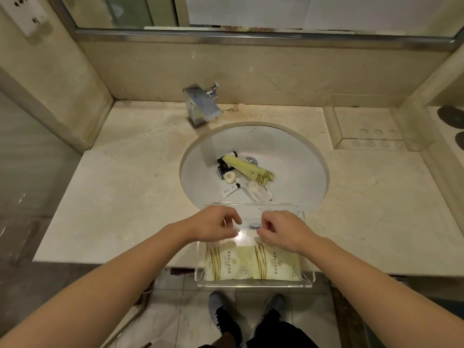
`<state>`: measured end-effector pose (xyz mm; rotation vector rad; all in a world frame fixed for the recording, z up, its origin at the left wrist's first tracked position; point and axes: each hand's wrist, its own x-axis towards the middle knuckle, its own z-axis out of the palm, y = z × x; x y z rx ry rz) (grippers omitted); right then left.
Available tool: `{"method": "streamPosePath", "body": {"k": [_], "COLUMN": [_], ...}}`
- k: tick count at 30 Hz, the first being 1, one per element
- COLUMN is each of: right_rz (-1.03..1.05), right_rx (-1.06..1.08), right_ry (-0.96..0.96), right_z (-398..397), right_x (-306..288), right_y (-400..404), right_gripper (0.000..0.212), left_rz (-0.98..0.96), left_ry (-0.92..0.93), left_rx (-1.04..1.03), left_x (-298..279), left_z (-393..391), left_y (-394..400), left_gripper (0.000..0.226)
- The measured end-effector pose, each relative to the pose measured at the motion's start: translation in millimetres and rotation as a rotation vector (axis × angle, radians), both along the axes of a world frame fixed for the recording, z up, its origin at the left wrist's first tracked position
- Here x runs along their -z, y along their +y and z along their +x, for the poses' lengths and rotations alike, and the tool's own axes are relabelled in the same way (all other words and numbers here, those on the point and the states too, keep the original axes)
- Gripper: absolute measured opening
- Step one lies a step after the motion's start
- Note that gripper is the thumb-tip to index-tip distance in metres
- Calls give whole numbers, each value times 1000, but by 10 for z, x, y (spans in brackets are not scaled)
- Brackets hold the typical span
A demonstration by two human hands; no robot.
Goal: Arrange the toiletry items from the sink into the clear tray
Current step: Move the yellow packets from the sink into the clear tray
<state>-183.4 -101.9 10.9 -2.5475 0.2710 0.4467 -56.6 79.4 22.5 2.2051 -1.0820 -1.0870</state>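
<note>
Both hands — left hand [216, 223], right hand [281, 228] — hover over clear tray [253, 283], fingers loosely curled, gripping nothing; two packets [253, 263] inside, other toiletries [241, 172] in sink [288, 151].

1. Single view: head-worn wide-angle camera, aimed forward and steeply down.
2. The camera stands close over the front edge of the bench [125, 197]; the sink [288, 151] lies at frame centre.
3. The mirror [251, 11] bounds the top edge; floor tiles [175, 310] and shoes [223, 315] fill the bottom edge.
4. Straight edges bow outward near the frame borders.
</note>
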Motion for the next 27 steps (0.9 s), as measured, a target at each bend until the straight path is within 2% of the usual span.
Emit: {"method": "streamPosePath", "body": {"k": [8,11,14,19,27], "right_rz": [75,132,166,198,42], "right_rx": [294,442,540,437,251], "right_ry": [-268,-258,-158,50,202], "right_z": [338,494,650,888,1278], "right_x": [-112,-98,-22,215,804], "right_y": [-152,-301,-497,-763,-954], "right_gripper": [14,14,15,19,34], "left_rz": [-183,-167,-117,2,42], "left_ry": [206,249,305,404,519], "left_rx": [-429,-582,-718,-799,-905], "left_x": [-119,-40,103,357,733], "left_z": [274,400,551,803,1006], "left_y": [-259,-404,-563,-827,-1243], "left_gripper": [9,6,8,10,17]}}
